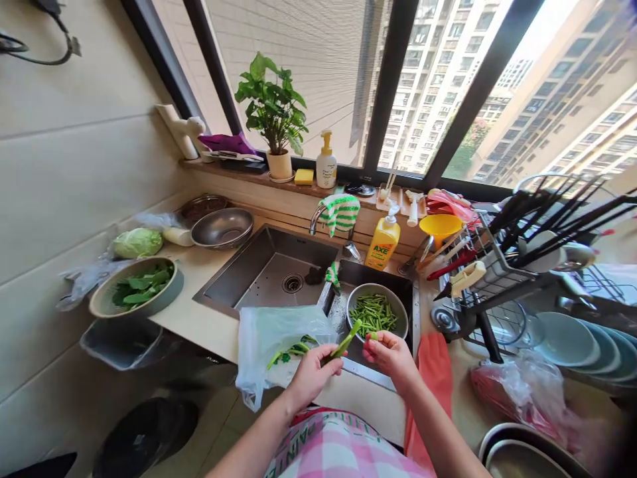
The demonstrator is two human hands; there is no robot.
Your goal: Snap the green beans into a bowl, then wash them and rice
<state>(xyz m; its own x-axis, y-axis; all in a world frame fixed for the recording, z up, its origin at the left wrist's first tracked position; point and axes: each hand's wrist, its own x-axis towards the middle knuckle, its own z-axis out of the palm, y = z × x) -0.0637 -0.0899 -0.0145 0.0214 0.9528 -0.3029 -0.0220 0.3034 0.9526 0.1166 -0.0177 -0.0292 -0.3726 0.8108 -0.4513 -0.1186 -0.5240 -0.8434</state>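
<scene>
A green stalk (346,340) lies diagonally between the two hands, its long axis rising from the near end at the left hand (311,376) to a free tip that points forward and to the right, over the sink. The left hand is the nearer and bears the stalk, its thumb and forefinger pinching the near end while the other fingers curl beneath. The right hand (391,355) stands apart, just beyond and to the right of the tip, with thumb and forefinger pinching a small green piece (372,336); its remaining fingers are curled. Directly ahead of the hands, a steel bowl (378,286) in the stainless sink (239,279) holds cut green stalk pieces (374,315). Left of the left hand, a clear plastic bag (259,352) lies over the sink edge, with green trimmings (293,348) on it. Farther left, a shallow bowl (134,307) contains leafy greens (139,287). To the right of the right hand hangs an orange rubber glove (432,392), and ahead of that hand stands a yellow dish-soap bottle (383,240).
</scene>
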